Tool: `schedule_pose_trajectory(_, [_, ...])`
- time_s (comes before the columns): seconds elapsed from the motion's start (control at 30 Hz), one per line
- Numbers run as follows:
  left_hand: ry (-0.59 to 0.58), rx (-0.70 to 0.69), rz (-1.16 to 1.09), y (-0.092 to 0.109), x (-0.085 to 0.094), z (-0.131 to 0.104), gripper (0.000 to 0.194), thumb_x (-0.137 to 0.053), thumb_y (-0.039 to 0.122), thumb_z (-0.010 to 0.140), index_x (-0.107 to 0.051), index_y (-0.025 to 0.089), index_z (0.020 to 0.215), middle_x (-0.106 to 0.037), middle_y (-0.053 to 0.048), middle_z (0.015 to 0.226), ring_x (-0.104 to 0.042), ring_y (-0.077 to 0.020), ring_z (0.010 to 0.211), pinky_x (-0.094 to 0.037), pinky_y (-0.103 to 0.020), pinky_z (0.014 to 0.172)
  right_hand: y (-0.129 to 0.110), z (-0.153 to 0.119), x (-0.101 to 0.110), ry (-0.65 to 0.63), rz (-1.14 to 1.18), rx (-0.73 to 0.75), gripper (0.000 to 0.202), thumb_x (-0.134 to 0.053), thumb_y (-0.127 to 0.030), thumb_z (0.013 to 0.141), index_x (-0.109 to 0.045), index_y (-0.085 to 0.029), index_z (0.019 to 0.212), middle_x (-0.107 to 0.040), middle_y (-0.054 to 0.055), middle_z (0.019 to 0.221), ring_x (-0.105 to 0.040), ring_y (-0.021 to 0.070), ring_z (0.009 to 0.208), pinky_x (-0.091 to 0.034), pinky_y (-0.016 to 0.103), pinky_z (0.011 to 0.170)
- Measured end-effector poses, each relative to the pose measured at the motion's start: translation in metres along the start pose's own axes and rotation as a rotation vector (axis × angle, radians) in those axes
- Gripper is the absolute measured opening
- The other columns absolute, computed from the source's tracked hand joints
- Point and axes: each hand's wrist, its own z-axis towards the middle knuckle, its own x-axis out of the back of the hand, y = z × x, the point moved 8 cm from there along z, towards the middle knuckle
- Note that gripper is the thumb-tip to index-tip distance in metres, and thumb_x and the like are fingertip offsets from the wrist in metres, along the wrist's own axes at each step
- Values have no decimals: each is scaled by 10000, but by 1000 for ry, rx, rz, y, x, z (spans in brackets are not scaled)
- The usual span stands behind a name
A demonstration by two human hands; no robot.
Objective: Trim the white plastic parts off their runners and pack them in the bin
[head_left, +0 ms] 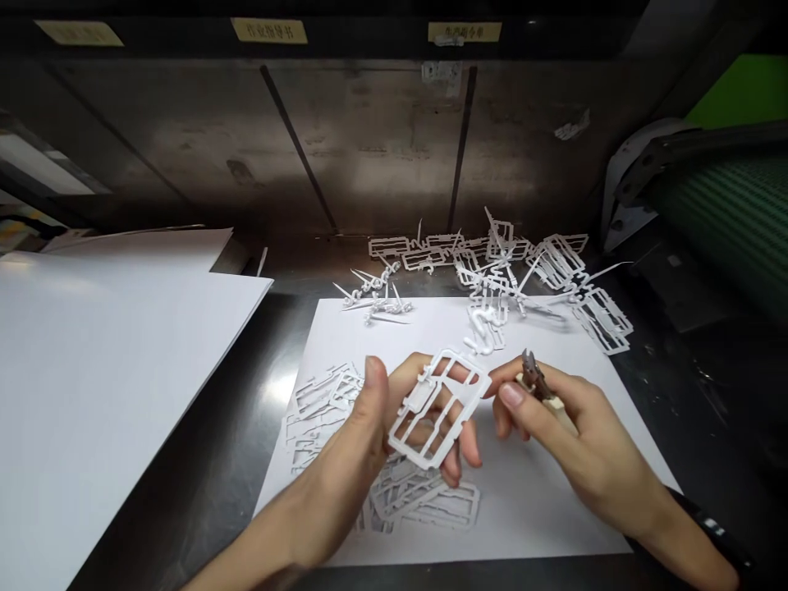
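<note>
A flat white plastic frame [444,410] with thin crossbars rests tilted against the fingers of my left hand [369,419], whose thumb stands up away from it. My right hand [572,443] is wrapped around small side cutters [538,382], their metal jaws pointing up. Its index fingertip reaches the frame's right edge. Below and left of my left hand, similar white frames lie in loose piles [424,497] on a white paper sheet [542,517]. Just beyond the held frame is a curly white plastic piece [485,328].
More white frames and spiky sprues [492,263] are heaped along the back of the metal table [215,460]. A stack of large white paper [111,369] lies at the left. A green conveyor belt [732,197] stands at the right, a metal panel [387,148] behind.
</note>
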Motion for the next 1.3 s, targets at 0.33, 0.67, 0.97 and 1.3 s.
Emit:
schedule_pose_trajectory(0.33, [-227,170,30,-2,-12,-4,883,-209,964,989,-635,336,1440,-708,-84,1116,-663,-288,915,-511,-494,1046,-8,2,5,49,75,102,417,-595,-439,1174,-603,-226,816,-581,-12,816,-577,169,811,-458,298,787])
schedule_pose_trajectory(0.67, [-269,200,-89,0,-15,-1,857,-284,981,973,-635,329,1404,-717,-57,1065,-698,-280,845,-530,-495,1034,-3,2,8,60,-19,22,425,-608,-499,1156,-616,-236,822,-584,4,805,-576,197,800,-478,307,787])
schedule_pose_trajectory(0.97, [-214,136,42,3,-11,-1,718,-262,819,1096,-624,274,1392,-719,-59,1075,-671,-209,822,-566,-419,987,-4,3,7,30,-63,47,415,-582,-485,1170,-597,-242,833,-568,-8,816,-552,185,800,-456,298,777])
schedule_pose_trajectory(1.3, [165,-36,440,14,23,5,147,-674,372,1096,-702,236,1048,-815,15,920,-761,-168,726,-627,-216,692,0,5,-5,-173,-281,-54,280,-586,-355,1154,-638,-223,913,-589,-32,831,-517,162,771,-402,306,722])
